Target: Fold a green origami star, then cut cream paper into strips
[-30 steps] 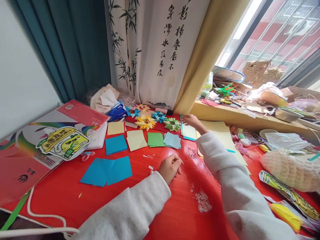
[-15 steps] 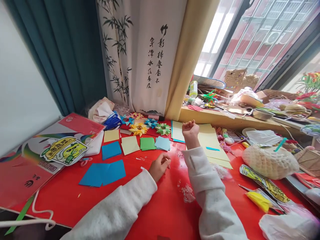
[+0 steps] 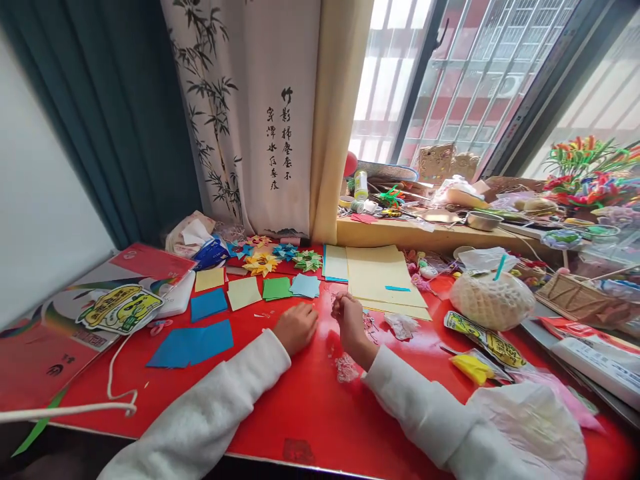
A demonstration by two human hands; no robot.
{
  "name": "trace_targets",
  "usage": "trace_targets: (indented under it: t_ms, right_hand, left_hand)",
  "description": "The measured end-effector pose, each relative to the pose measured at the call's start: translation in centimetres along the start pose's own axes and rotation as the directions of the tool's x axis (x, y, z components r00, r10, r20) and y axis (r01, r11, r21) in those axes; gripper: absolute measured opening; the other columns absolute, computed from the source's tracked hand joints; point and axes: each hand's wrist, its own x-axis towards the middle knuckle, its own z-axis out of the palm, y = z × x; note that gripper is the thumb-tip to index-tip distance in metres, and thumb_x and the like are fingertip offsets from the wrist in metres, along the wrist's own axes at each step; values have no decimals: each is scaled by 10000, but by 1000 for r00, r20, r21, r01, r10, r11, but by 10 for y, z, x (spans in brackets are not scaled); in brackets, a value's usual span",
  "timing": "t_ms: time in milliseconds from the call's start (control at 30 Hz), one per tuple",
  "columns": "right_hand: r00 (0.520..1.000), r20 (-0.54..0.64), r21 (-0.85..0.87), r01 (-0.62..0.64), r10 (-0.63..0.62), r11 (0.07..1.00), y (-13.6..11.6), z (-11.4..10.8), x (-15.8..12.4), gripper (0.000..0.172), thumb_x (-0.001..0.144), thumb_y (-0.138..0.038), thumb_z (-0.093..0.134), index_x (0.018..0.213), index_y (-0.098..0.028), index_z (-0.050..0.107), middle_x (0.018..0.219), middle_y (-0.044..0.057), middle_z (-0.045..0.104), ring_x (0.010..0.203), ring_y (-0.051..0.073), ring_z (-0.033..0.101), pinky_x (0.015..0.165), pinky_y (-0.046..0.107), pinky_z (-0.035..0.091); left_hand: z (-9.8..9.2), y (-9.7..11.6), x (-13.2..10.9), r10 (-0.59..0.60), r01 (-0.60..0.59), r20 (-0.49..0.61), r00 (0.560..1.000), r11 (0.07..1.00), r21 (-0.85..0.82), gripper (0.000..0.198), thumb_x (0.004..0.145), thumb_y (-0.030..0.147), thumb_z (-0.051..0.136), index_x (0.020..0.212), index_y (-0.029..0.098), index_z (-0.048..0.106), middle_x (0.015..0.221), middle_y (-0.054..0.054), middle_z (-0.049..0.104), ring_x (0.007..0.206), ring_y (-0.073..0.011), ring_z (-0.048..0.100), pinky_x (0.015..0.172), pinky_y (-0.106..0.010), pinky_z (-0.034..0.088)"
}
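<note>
My left hand (image 3: 296,328) rests curled on the red table (image 3: 310,400), fingers closed, with nothing visible in it. My right hand (image 3: 349,319) is just to its right, fingers pinched together; what they hold, if anything, is too small to make out. Beyond the hands lie small paper squares: yellow (image 3: 243,292), green (image 3: 277,288) and light blue (image 3: 305,285). Folded paper stars (image 3: 261,263) sit behind them near the curtain. A stack of pale yellow sheets (image 3: 380,277) lies to the right of the squares.
Larger blue sheets (image 3: 191,345) lie at the left, with a paper pack (image 3: 120,307) and red folder (image 3: 153,261) beyond. A white netted bundle (image 3: 491,300) and snack packets (image 3: 480,343) sit at right. The cluttered windowsill (image 3: 425,233) runs along the back right. A white cord (image 3: 110,373) trails at the front left.
My right hand has drawn back from the yellow sheets to the table middle beside my left hand. The view has swung right and up, showing more window and sill.
</note>
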Motion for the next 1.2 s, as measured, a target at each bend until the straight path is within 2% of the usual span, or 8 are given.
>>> trace_targets:
  t_ms: [133, 233, 300, 433, 600, 867, 1067, 1200]
  right_hand:
    - [984, 175, -132, -9, 32, 991, 11, -15, -36, 148, 603, -67, 375, 555, -164, 475, 433, -68, 377, 389, 51, 291, 379, 180, 200]
    - [956, 281, -219, -21, 83, 976, 16, -17, -45, 165, 586, -82, 360, 550, -161, 500, 424, -61, 391, 387, 59, 295, 375, 190, 186]
    - [941, 321, -256, -25, 110, 966, 17, -16, -45, 169, 588, -97, 351, 555, -163, 503, 417, -60, 389, 384, 64, 301, 373, 194, 189]
    - [933, 334, -291, -33, 133, 956, 19, -17, -40, 173, 601, -114, 332, 579, -170, 494, 422, -62, 387, 379, 69, 304, 375, 195, 210]
    - [924, 353, -309, -34, 148, 950, 22, -20, -37, 166, 607, -115, 331, 578, -172, 485, 437, -54, 406, 391, 72, 330, 387, 197, 234]
    - [922, 355, -316, -34, 151, 948, 21, -20, -38, 183, 624, -108, 325, 576, -182, 486, 446, -52, 404, 397, 75, 336, 401, 196, 247]
    - [927, 334, -329, -53, 169, 943, 19, -19, -39, 195, 625, -104, 331, 577, -183, 503, 439, -52, 409, 390, 74, 340, 393, 191, 247]
    - [928, 329, -331, -58, 173, 942, 18, -18, -39, 197, 635, -103, 326, 588, -180, 502, 440, -54, 408, 392, 71, 341, 394, 184, 250]
  left_hand:
    - [15, -27, 16, -164, 167, -42, 985, 984, 59, 203, 829, 226, 388, 970, 121, 489, 972, -129, 557, 950, -226, 503, 798, -357, 403]
    - [30, -40, 27, -228, 232, -57, 972, 968, 94, 329, 814, 304, 437, 1071, 98, 440, 1144, -176, 496, 1089, -251, 433, 888, -369, 353]
    - [39, -45, 33, -255, 259, -53, 966, 959, 115, 391, 812, 365, 435, 1087, 88, 428, 1161, -193, 490, 1095, -261, 436, 896, -374, 343]
    - [45, -49, 40, -261, 259, -7, 965, 955, 147, 350, 831, 407, 383, 1001, 116, 475, 939, -140, 604, 909, -233, 550, 822, -354, 385]
    - [40, -50, 42, -239, 226, 59, 969, 957, 180, 289, 874, 348, 300, 866, 147, 509, 778, -92, 616, 784, -200, 578, 730, -311, 411]
    - [37, -51, 42, -232, 202, 132, 964, 957, 207, 230, 835, 58, 306, 928, 145, 497, 807, -92, 614, 798, -187, 580, 711, -290, 419]
    - [35, -50, 42, -244, 212, 153, 958, 957, 195, 216, 802, 32, 340, 862, 141, 515, 808, -98, 609, 817, -193, 571, 733, -298, 418]
    - [35, -50, 42, -273, 246, 142, 951, 952, 181, 212, 811, 49, 336, 842, 141, 525, 819, -102, 607, 818, -197, 566, 688, -289, 426]
